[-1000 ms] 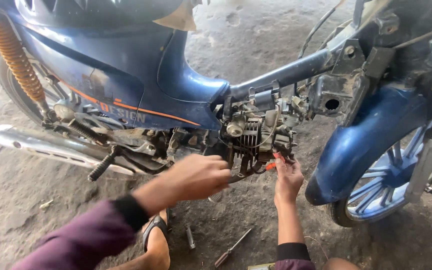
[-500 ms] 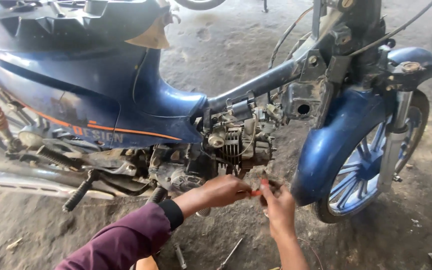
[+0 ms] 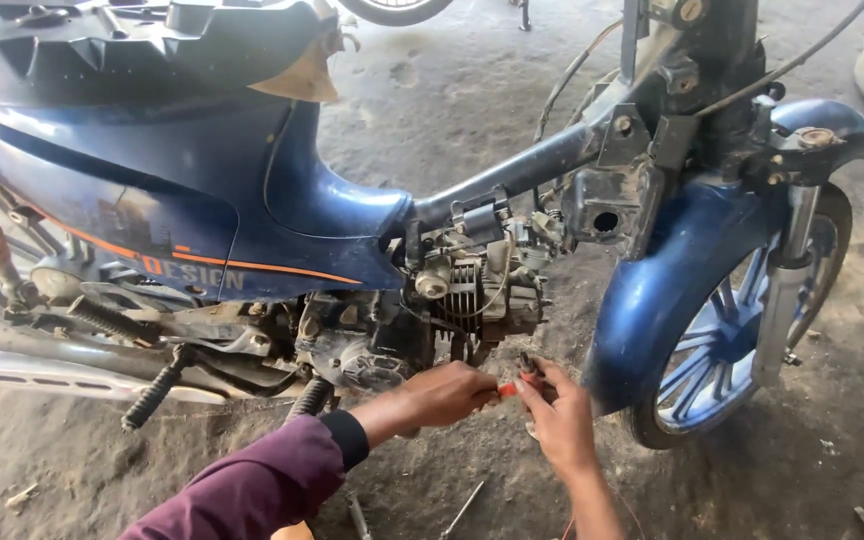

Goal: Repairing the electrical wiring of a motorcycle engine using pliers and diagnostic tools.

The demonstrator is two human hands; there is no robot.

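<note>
A blue motorbike (image 3: 202,200) stands side-on with its panels off and its engine (image 3: 477,285) bare. Below the engine my left hand (image 3: 447,393), in a maroon sleeve, pinches a small red-orange piece (image 3: 507,389). My right hand (image 3: 557,420) meets it from the right, fingers closed on a small dark part (image 3: 529,363) and touching the same red piece. Both hands hover just under the engine's cylinder fins. What the red piece is exactly I cannot make out.
The blue front mudguard (image 3: 672,290) and spoked front wheel (image 3: 722,350) stand right of my hands. A chrome exhaust pipe (image 3: 42,375) and footpegs (image 3: 152,395) lie at the left. Metal tools (image 3: 462,510) lie on the dirty concrete floor near my arms.
The view has shifted, the bike now sitting lower and further left in frame. My two hands have come together under the engine, meeting on the red piece.
</note>
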